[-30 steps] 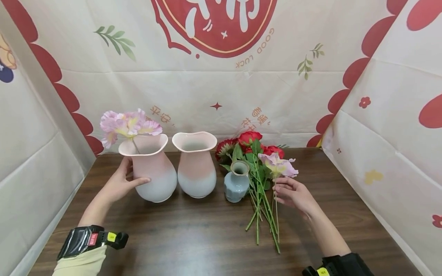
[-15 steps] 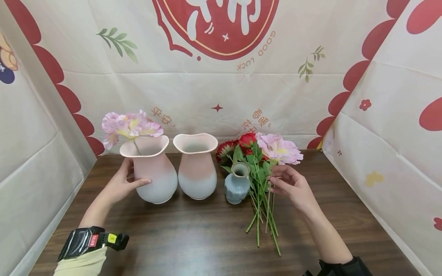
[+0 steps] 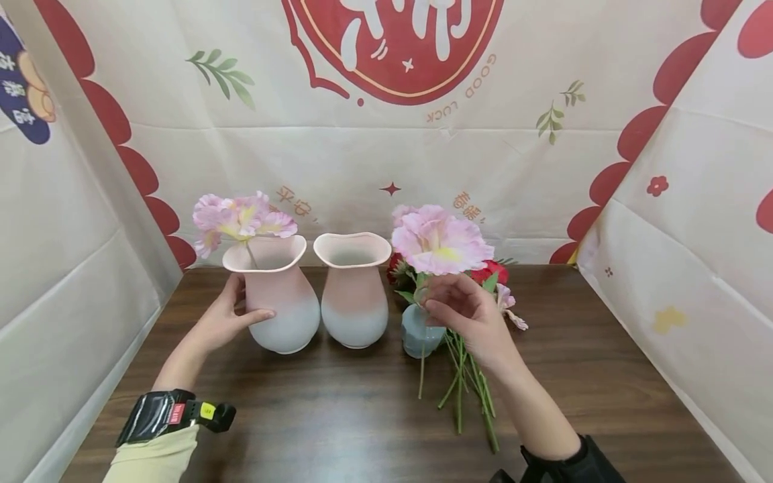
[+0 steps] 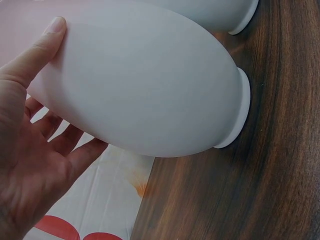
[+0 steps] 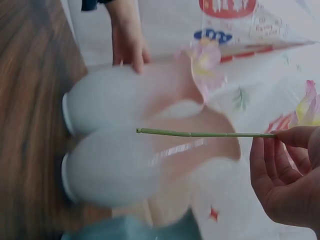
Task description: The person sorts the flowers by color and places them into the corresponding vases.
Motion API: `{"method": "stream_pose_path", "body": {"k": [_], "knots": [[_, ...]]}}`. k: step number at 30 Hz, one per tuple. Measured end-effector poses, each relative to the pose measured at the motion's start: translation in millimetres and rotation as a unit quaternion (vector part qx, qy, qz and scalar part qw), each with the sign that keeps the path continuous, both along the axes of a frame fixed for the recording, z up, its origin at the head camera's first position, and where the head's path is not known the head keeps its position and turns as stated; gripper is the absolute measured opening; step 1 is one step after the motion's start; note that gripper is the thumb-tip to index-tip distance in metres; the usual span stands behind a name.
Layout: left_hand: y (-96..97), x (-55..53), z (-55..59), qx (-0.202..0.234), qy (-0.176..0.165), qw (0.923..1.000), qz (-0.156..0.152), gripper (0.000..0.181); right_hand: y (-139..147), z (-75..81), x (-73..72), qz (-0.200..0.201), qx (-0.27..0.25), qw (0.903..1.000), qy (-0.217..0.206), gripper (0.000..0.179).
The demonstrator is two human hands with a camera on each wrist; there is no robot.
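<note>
My left hand (image 3: 226,318) holds the side of the left pink-and-white vase (image 3: 282,312), thumb on the front and fingers behind; the left wrist view shows its fingertips on the vase wall. A pink flower (image 3: 244,218) leans out of that vase's mouth. Between thumb and fingers, my right hand (image 3: 477,318) pinches another pink flower (image 3: 443,245) just under the bloom. Its bare green stem (image 5: 210,134) hangs down, in front of the small blue vase (image 3: 417,335) in the head view. Beside the left vase stands a second pink-and-white vase (image 3: 355,302), upright.
Right of the blue vase lies a bunch with red flowers (image 3: 488,271) and another pink bloom (image 3: 510,308), its green stems (image 3: 483,396) pointing to the front. A printed cloth (image 3: 374,161) rises behind the wooden table (image 3: 338,416).
My right hand has lifted the pink flower off the bunch and carried it left, over the blue vase. The left hand stays on its vase. The head view has shifted slightly.
</note>
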State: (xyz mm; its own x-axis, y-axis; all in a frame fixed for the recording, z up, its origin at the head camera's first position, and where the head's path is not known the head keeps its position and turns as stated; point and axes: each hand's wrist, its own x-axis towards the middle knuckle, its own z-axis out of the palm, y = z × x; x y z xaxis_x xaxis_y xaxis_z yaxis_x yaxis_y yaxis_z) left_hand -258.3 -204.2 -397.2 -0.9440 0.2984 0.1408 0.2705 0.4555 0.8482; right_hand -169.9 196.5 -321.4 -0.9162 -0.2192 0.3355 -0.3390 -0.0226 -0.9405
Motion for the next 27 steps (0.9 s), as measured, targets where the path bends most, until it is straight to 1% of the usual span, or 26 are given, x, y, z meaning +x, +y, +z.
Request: {"method": "stream_pose_path", "body": {"k": [3, 9, 12, 15, 18, 22, 27], "knots": [[-0.7, 0.2, -1.8, 0.007, 0.003, 1.0000, -0.003, 0.088, -21.2, 9.1, -4.1, 0.005, -0.001, 1.0000, -0.005, 0.021], [-2.6, -0.2, -3.1, 0.011, 0.006, 0.9999, -0.003, 0.086, -63.4, 31.4, -18.5, 0.027, -0.021, 0.9994, 0.011, 0.021], [3.0, -6.3, -4.6, 0.013, -0.002, 0.9999, -0.002, 0.087, -79.2, 42.9, -25.9, 0.024, -0.028, 0.9989, 0.030, 0.023], [10.8, -12.4, -9.7, 0.021, -0.011, 0.9997, -0.007, 0.087, -92.4, 51.2, -32.2, 0.012, -0.029, 0.9984, 0.047, 0.025], [13.8, -14.7, -12.9, 0.029, -0.017, 0.9994, -0.011, 0.085, -107.0, 58.1, -39.7, 0.009, -0.027, 0.9974, 0.067, 0.025], [6.2, -12.0, -11.8, 0.026, -0.024, 0.9993, -0.004, 0.085, -131.4, 66.0, -52.3, 0.019, -0.022, 0.9946, 0.099, 0.024], [-3.3, -10.8, -6.9, 0.022, -0.017, 0.9996, 0.007, 0.085, -158.6, 80.0, -66.1, 0.024, -0.032, 0.9895, 0.139, 0.024]]}}
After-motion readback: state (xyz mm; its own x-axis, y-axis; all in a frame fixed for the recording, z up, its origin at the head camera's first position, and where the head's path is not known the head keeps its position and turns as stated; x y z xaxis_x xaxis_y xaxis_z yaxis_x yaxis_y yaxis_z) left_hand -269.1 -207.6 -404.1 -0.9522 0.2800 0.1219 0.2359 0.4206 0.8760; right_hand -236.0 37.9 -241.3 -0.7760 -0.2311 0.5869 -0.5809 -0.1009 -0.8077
